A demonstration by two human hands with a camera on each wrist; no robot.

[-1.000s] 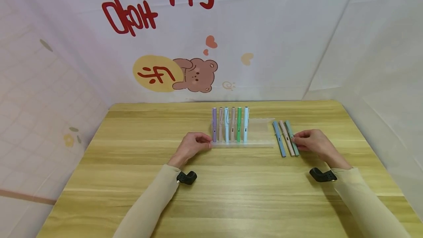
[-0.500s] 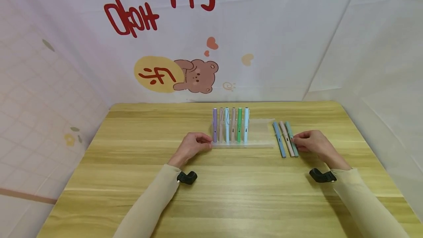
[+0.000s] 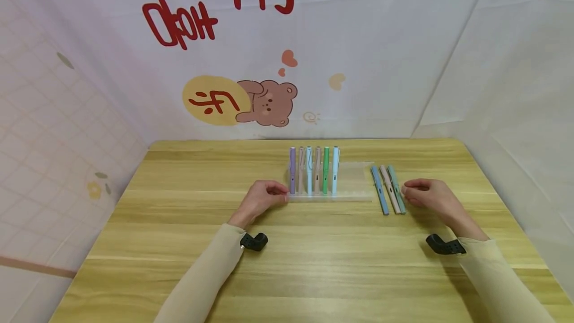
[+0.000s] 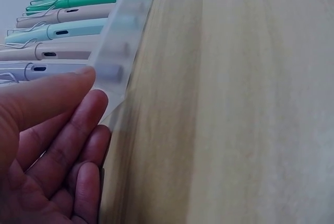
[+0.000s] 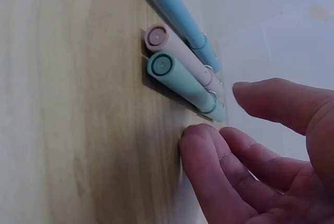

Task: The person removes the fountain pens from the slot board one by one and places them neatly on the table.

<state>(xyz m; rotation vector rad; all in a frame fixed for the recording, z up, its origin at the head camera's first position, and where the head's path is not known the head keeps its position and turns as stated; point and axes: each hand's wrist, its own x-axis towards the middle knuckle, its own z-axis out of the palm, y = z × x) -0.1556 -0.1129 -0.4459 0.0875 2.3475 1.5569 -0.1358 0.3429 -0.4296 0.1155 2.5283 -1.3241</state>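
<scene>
In the head view a clear pen stand [image 3: 354, 196] holds a row of upright pens: purple [image 3: 293, 173], pinkish, light blue, brownish, green [image 3: 326, 173] and pale blue [image 3: 335, 173]. My left hand [image 3: 261, 198] pinches the stand's left end; the left wrist view shows the thumb [image 4: 62, 91] at its corner, beside the purple pen. On the table to the right lie a blue pen [image 3: 379, 191], a pale pink pen [image 3: 390, 189] and a grey-green pen [image 3: 397, 191]. My right hand [image 3: 428, 197] is just right of the grey-green pen, thumb and fingers parted, holding nothing.
The wooden table [image 3: 287, 268] stretches in front of the stand and to both sides. A white printed backdrop [image 3: 367, 54] rises behind its far edge and along the sides. A black wrist camera mount [image 3: 444, 244] sits on each forearm.
My right hand has let go of the grey-green pen and drawn slightly to the right. The left hand stays at the stand's end. The pens stay about where they were.
</scene>
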